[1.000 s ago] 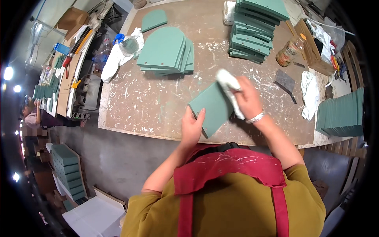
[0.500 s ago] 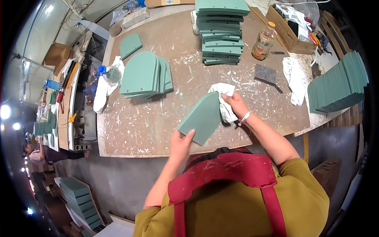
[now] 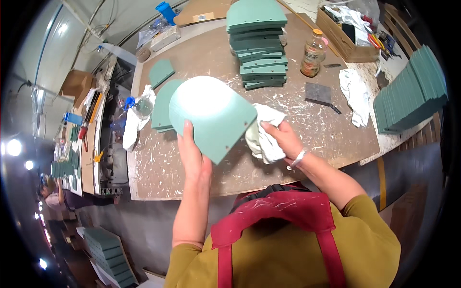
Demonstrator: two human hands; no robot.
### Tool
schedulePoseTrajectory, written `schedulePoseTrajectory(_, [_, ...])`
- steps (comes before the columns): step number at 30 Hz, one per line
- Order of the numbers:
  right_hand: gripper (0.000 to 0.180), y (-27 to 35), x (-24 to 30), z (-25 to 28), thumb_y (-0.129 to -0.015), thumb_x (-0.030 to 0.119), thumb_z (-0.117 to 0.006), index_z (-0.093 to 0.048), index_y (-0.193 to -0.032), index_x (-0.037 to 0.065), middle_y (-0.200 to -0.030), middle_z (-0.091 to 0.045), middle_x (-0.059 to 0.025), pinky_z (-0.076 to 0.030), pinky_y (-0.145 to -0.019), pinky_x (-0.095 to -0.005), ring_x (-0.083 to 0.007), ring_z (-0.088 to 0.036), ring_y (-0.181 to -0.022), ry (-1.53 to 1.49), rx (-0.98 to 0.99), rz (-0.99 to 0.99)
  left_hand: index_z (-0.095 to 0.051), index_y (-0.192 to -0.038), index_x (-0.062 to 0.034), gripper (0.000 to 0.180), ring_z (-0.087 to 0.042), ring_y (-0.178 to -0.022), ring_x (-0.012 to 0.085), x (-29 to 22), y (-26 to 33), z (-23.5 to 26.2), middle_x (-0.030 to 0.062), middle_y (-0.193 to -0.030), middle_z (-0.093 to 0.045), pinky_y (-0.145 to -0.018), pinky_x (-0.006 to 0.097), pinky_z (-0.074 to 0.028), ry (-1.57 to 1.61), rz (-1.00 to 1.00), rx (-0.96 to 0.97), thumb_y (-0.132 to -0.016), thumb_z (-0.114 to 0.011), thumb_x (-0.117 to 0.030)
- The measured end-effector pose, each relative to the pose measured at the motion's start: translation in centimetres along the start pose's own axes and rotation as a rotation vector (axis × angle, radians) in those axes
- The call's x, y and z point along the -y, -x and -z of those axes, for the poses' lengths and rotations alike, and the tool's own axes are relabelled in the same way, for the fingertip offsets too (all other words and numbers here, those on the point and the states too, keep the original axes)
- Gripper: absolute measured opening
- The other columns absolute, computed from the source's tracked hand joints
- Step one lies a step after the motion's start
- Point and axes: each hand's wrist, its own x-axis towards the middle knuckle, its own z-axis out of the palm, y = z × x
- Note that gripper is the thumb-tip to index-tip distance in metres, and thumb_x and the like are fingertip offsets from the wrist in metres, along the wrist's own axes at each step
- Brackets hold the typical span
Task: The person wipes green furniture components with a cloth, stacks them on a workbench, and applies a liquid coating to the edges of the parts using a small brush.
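A flat green panel [image 3: 211, 115] with one rounded end is held up over the table, tilted so its face reflects the light. Small holes dot its straight edge. My left hand [image 3: 193, 151] grips it by the near left side, thumb on the face and fingers hidden beneath. Bunched in my right hand [image 3: 283, 139] is a white cloth [image 3: 264, 137], which meets the panel's straight right edge. Behind the held panel, partly covered by it, lies a low stack of similar panels [image 3: 162, 108]. One more green panel [image 3: 161, 72] lies farther back.
A tall stack of green panels [image 3: 263, 57] stands at the back. To its right are a glass bottle [image 3: 313, 54], a dark grey block [image 3: 318, 92], another white cloth [image 3: 354, 96] and a wooden box [image 3: 345, 41]. A long panel row [image 3: 410, 96] lines the right side.
The panel has turned and moved left, its straight edge now facing the cloth instead of its rounded end. My left hand has shifted left and up with it. My right hand keeps the cloth.
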Motion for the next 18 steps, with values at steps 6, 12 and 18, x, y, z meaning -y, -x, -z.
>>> schedulePoseTrajectory(6, [0.034, 2.6, 5.0, -1.8, -0.089, 0.016, -0.063, -0.056, -0.121, 0.007, -0.114, -0.062, -0.0083, -0.048, -0.087, -0.0385, -0.0188, -0.061, -0.107, 0.832, 0.073, 0.664, -0.044, -0.134, 0.0007, 0.041, -0.053, -0.119, 0.0302, 2.1, -3.4, 1.4, 0.0157, -0.135, -0.051, -0.101, 0.044, -0.046, 0.451, 0.346, 0.066, -0.099, -0.050, -0.020])
schedulePoseTrajectory(12, [0.035, 0.5, 4.8, 1.1, -0.085, 0.015, -0.056, -0.061, -0.119, 0.018, -0.125, -0.058, -0.0079, -0.042, -0.091, -0.0422, -0.0228, -0.057, -0.116, 1.549, 0.282, 1.364, -0.043, -0.134, 0.0013, 0.040, -0.051, -0.123, 0.0329, 1.9, -0.2, -0.9, 0.0186, -0.135, -0.051, -0.107, 0.048, -0.040, 0.459, 0.495, 0.130, -0.100, -0.047, -0.017])
schedulePoseTrajectory(18, [0.037, 0.2, 8.4, 5.2, -0.079, 0.007, -0.065, -0.061, -0.116, 0.005, -0.119, -0.059, -0.0188, -0.048, -0.093, -0.0398, -0.0377, -0.059, -0.107, 1.251, -0.162, 1.027, -0.040, -0.136, 0.0024, 0.041, -0.050, -0.123, 0.0313, 1.7, 0.6, -0.7, 0.0181, -0.136, -0.050, -0.108, 0.045, -0.039, 0.509, 0.622, 0.111, -0.102, -0.040, -0.021])
